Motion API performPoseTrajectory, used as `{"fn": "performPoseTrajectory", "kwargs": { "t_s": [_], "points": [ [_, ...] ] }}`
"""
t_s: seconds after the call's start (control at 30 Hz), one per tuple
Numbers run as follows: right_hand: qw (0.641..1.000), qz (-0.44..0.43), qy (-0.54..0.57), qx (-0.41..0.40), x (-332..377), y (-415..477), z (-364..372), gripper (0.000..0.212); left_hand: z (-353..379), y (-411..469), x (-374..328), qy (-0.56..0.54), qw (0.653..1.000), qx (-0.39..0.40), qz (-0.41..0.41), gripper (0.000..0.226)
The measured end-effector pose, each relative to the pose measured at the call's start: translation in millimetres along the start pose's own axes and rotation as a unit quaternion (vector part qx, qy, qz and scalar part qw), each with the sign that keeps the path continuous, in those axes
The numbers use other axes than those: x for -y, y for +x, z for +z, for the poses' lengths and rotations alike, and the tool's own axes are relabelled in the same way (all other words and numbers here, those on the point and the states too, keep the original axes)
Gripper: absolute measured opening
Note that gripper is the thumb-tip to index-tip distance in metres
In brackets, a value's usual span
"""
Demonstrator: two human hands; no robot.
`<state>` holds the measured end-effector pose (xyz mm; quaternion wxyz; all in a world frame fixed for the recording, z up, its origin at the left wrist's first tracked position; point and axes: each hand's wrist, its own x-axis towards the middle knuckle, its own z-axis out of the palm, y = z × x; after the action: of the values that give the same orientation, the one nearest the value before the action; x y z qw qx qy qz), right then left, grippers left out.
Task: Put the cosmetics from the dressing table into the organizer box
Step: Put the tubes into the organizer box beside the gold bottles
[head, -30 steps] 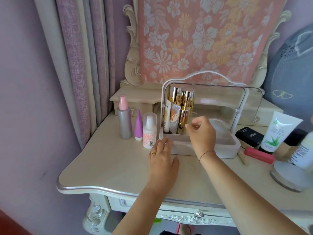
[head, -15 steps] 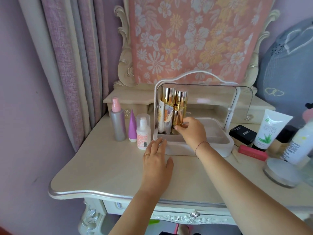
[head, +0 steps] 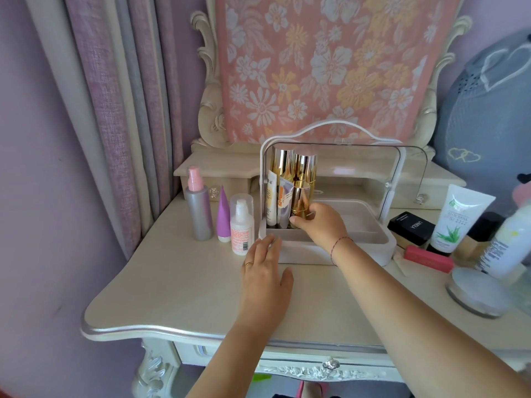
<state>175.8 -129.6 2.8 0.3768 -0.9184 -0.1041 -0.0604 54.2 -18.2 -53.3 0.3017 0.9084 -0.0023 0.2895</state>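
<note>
The white organizer box (head: 373, 248) with a clear raised lid stands mid-table. In its left end stand two tall gold bottles (head: 296, 168), two tubes (head: 272, 202) and a short gold bottle (head: 300, 205). My right hand (head: 321, 225) reaches into the box, fingers closed around the short gold bottle's base. Flat on the table lies my left hand (head: 265, 271), fingertips touching the box's front left corner. Left of the box stand a grey spray bottle (head: 198, 214), a purple tube (head: 223, 219) and a white pump bottle (head: 241, 228).
Right of the box lie a black compact (head: 411, 225), an aloe tube (head: 457, 219), a red stick (head: 428, 258), a white bottle (head: 508, 245) and a round silver jar (head: 474, 291). A floral cloth (head: 324, 67) covers the mirror behind. Curtains hang at the left.
My right hand moved left inside the box and closed around the short gold bottle's base. My left hand stayed flat at the box's corner. The camera view shifted slightly.
</note>
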Motion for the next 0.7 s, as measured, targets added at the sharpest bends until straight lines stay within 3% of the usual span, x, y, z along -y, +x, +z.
{"fn": "performPoseTrajectory", "kwargs": {
  "t_s": [0.4,0.7],
  "points": [
    [1.0,-0.011,-0.018,0.003,-2,2,1,0.019,0,0,-1,0.001,1.0,-0.001,-0.006,0.055],
    [0.999,0.004,-0.039,-0.037,0,-7,4,0.032,-3,-1,-3,-0.021,1.0,0.009,-0.018,0.052]
  ]
}}
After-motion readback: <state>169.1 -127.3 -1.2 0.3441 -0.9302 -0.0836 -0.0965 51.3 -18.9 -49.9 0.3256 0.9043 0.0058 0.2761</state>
